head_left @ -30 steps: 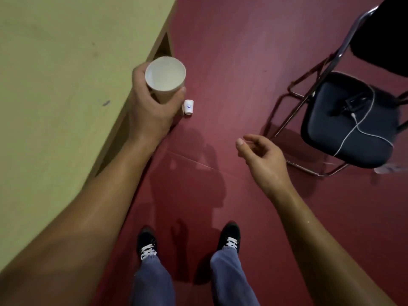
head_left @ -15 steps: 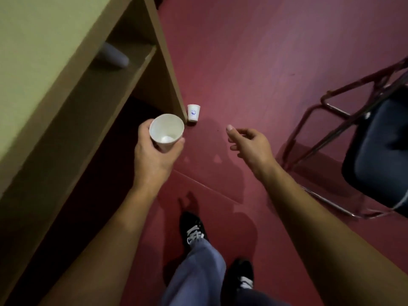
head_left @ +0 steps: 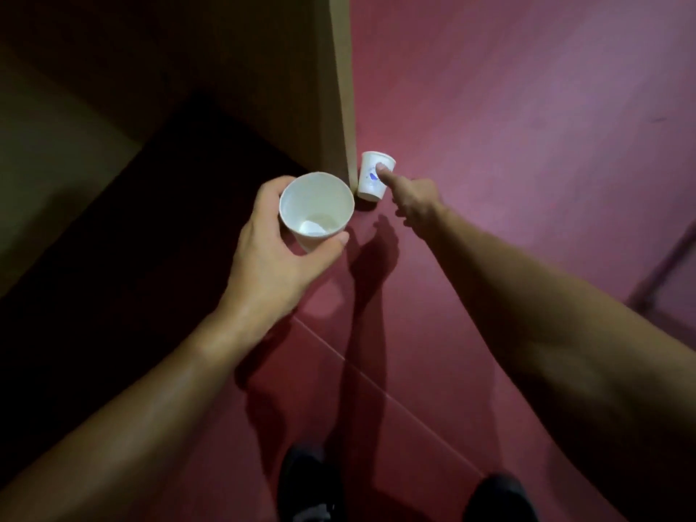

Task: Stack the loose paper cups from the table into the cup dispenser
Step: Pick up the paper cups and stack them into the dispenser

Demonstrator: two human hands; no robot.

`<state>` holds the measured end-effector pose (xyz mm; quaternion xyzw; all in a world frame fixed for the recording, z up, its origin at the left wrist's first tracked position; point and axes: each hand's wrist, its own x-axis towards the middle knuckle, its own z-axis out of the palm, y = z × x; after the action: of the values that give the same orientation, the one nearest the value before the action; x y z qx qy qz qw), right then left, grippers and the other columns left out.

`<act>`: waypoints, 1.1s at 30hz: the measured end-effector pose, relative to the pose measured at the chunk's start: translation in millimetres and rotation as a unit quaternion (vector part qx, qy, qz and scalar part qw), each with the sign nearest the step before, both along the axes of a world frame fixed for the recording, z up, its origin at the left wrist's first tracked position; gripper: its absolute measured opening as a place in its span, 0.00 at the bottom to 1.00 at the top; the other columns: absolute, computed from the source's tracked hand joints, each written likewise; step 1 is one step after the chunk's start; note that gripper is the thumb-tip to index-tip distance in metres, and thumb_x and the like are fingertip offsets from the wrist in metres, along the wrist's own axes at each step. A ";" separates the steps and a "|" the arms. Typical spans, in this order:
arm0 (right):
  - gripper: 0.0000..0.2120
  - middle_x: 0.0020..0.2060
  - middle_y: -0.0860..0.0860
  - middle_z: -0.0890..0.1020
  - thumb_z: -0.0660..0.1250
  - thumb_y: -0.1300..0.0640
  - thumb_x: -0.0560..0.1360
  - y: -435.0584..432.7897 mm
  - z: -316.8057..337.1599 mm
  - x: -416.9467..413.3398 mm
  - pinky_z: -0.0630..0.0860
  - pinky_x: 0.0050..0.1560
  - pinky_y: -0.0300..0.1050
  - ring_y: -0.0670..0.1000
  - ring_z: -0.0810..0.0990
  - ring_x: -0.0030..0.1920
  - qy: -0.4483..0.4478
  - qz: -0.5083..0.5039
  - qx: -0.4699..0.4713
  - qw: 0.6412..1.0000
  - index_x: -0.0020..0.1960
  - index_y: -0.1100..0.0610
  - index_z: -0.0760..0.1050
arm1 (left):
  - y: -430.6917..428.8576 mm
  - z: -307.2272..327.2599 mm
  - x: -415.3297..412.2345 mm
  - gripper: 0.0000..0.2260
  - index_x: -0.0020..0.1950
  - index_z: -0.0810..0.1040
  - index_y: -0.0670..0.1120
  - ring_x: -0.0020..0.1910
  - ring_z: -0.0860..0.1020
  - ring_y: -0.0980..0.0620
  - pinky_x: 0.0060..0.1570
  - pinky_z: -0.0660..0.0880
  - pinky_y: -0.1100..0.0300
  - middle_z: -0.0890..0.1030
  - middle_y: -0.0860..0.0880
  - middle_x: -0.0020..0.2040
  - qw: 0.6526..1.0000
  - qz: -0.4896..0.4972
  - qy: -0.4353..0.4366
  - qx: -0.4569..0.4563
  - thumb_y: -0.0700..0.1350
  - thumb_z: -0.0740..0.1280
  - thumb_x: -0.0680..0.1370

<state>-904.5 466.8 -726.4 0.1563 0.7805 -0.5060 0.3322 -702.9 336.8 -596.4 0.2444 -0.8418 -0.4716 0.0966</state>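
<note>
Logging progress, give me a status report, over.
Left hand holds white cup. Right hand touches small cup on floor, grip unclear. Desk panel beside it.

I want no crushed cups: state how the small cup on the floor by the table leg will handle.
The small cup looks like thin paper, so a hard pinch from the right hand would probably dent it. It seems to stand on its narrower end and looks light, so a sideways nudge may tip it. Tipped, it might roll.

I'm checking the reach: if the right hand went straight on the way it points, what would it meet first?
The small paper cup on the floor by the wooden panel; the right hand looks to be at its side, contact unclear.
</note>
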 end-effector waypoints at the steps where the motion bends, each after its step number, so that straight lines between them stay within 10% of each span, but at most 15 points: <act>1: 0.25 0.40 0.51 0.81 0.75 0.36 0.74 -8.5 -15.3 -11.3 0.76 0.47 0.46 0.49 0.78 0.39 0.003 0.000 0.002 1.000 0.48 0.60 0.80 | -4.2 -12.0 -1.9 0.30 0.69 0.72 0.53 0.59 0.78 0.62 0.57 0.76 0.66 0.80 0.62 0.59 1.000 0.000 0.005 -0.001 0.52 0.81 0.71; 10: 0.56 0.56 0.50 0.86 0.69 0.21 0.48 -53.2 -112.0 -87.4 0.79 0.66 0.50 0.51 0.85 0.58 0.031 0.025 0.034 0.999 0.64 0.57 0.82 | -45.5 -58.7 -11.1 0.30 0.69 0.72 0.55 0.63 0.78 0.58 0.62 0.77 0.56 0.79 0.60 0.62 0.999 0.026 0.025 -0.018 0.52 0.81 0.71; 16: 0.49 0.56 0.47 0.86 0.74 0.22 0.49 -59.5 -162.5 -116.4 0.80 0.58 0.47 0.49 0.84 0.52 -0.026 0.025 0.056 0.998 0.62 0.51 0.80 | -48.1 -59.5 -16.4 0.29 0.69 0.73 0.54 0.63 0.79 0.58 0.64 0.77 0.54 0.80 0.58 0.62 0.999 0.050 0.020 -0.010 0.52 0.82 0.72; 21: 0.32 0.48 0.52 0.86 0.76 0.36 0.67 -38.9 -82.3 -66.1 0.80 0.47 0.45 0.52 0.85 0.46 0.036 -0.047 0.040 0.997 0.58 0.61 0.81 | -39.8 -56.6 -11.2 0.29 0.69 0.72 0.54 0.63 0.78 0.59 0.64 0.77 0.54 0.79 0.59 0.62 0.998 0.056 0.012 0.007 0.54 0.81 0.72; 33: 0.17 0.40 0.50 0.85 0.79 0.54 0.73 102.9 196.4 109.2 0.77 0.32 0.36 0.39 0.82 0.31 0.104 -0.010 -0.012 0.994 0.57 0.62 0.81 | 46.3 128.4 67.1 0.30 0.68 0.72 0.52 0.59 0.80 0.57 0.60 0.79 0.56 0.80 0.55 0.61 0.991 0.111 -0.024 0.075 0.56 0.80 0.70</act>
<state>-795.3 569.7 -530.0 0.1064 0.8031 -0.5321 0.2461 -635.8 383.1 -467.9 0.3539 -0.7740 -0.5134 0.1096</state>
